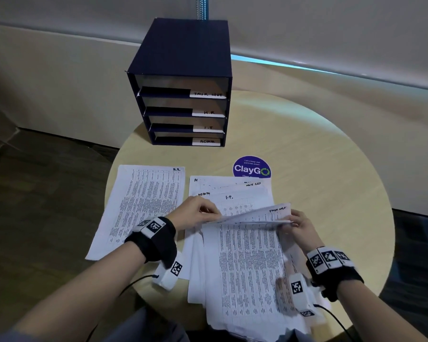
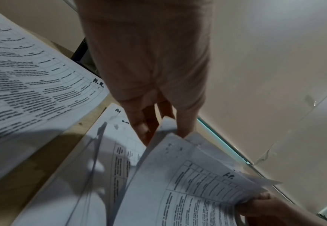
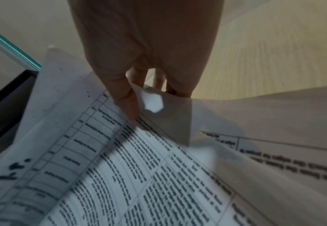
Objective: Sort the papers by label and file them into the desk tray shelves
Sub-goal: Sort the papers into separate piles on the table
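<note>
Sheets lift at their far edge between your two hands: your left hand (image 1: 195, 213) pinches the top-left corner, your right hand (image 1: 299, 225) pinches the top-right, fingers (image 3: 127, 99) curled round the paper. The raised sheet marked "Task List" (image 1: 262, 214) lies with its long axis running from you toward the desk tray (image 1: 183, 82), which stands straight ahead at the bench's (image 1: 331, 169) far side. The mixed pile (image 1: 245, 267) lies under both hands, an I.T. sheet (image 1: 235, 201) showing just beyond. One H.R. sheet (image 1: 143, 206) lies apart, just left of your left wrist. The "Task List" shelf label (image 1: 208, 94) is the topmost, so the sheet likely needs a forward, upward reach; neither hand looks clearly nearer.
</note>
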### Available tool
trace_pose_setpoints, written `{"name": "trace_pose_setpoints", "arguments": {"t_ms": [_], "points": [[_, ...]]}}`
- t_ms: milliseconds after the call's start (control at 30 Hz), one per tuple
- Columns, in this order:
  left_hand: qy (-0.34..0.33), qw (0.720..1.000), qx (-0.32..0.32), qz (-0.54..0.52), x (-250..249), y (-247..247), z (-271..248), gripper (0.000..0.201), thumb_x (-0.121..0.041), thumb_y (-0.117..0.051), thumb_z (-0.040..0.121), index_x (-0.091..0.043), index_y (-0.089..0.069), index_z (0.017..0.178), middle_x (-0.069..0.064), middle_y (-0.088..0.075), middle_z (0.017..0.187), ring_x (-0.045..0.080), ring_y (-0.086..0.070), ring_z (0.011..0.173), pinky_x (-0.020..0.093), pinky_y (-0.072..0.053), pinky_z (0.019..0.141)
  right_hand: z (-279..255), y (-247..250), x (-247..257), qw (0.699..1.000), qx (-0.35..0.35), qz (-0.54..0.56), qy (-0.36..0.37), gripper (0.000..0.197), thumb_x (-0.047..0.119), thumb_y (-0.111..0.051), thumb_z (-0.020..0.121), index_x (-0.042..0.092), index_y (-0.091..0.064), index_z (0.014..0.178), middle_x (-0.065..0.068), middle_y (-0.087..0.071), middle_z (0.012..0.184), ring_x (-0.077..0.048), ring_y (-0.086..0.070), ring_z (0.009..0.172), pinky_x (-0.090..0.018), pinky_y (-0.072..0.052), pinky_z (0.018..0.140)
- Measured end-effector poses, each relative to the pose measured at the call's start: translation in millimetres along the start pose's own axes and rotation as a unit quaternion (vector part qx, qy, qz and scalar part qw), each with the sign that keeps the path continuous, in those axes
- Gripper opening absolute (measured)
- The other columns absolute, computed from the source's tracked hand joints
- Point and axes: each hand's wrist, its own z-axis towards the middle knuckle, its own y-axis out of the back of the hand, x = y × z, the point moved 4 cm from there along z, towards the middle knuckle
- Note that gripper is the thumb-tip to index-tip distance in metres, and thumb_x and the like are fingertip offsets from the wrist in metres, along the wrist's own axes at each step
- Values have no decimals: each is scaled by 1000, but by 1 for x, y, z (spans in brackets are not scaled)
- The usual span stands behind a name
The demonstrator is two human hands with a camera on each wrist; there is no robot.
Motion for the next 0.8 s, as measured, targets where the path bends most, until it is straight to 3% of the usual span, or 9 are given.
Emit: {"name": "trace_pose_setpoints", "arguments": {"t_ms": [67,133,233,300,400,500,567,667,800], "points": [[5,1000,29,-7,-3,-2,-1,15,-29,-72,82,-16,-75,89,-8,-69,87,6,-61,84,16,-45,75,2,-2,1,999,28,-21,5,17,-3,-64,78,7,-74,86,0,-54,101,-30,-54,97,-24,-47,73],[10,998,54,-12,-4,-3,0,17,-31,-72,81,-17,-75,88,-8,-69,88,10,-61,89,24,-46,81,-1,-4,4,999,45,-29,-8,22,0,-63,80,16,-75,70,-6,-59,94,-29,-54,92,-35,-45,75],[9,997,79,1,-5,-1,5,15,-32,-68,85,-19,-74,89,-11,-67,88,10,-59,86,31,-46,81,-6,-3,8,999,44,-11,-26,19,2,-64,80,14,-73,68,-12,-66,72,-25,-56,72,-33,-44,66],[18,999,29,20,0,6,11,23,-35,-57,92,-17,-70,100,-5,-63,99,11,-58,90,26,-44,81,-10,-2,10,998,54,-3,-34,16,2,-64,79,12,-71,69,-14,-64,68,-24,-54,67,-31,-42,61],[57,990,-82,103,13,19,21,30,-30,-44,99,-13,-60,118,3,-48,113,15,-53,100,24,-39,94,-11,-1,8,998,48,5,-37,20,-2,-63,80,12,-71,67,-15,-63,65,-24,-53,65,-32,-41,60],[78,970,-73,217,24,17,28,22,-26,-50,96,-13,-59,112,-2,-46,104,17,-52,100,25,-39,89,-13,-2,10,998,48,-3,-33,23,-3,-62,80,12,-73,66,-15,-65,64,-25,-55,64,-35,-43,61],[52,960,-96,258,23,16,29,17,-31,-59,91,-16,-60,97,-4,-50,93,16,-51,91,26,-37,77,-13,-2,11,998,47,-8,-33,23,-4,-62,80,13,-73,68,-12,-66,62,-25,-56,65,-33,-44,61],[-16,945,-141,295,15,15,26,19,-36,-61,88,-19,-56,81,-7,-52,84,12,-43,86,24,-31,72,-15,-1,14,999,37,-11,-33,25,-6,-61,80,13,-72,68,-3,-66,53,-23,-55,58,-28,-44,55],[-114,921,-175,329,3,17,19,23,-36,-54,92,-15,-57,84,-8,-50,82,11,-37,86,26,-35,71,-15,-1,16,999,34,-25,-25,23,-3,-61,81,13,-69,67,0,-65,51,-23,-55,58,-30,-45,57]]}}
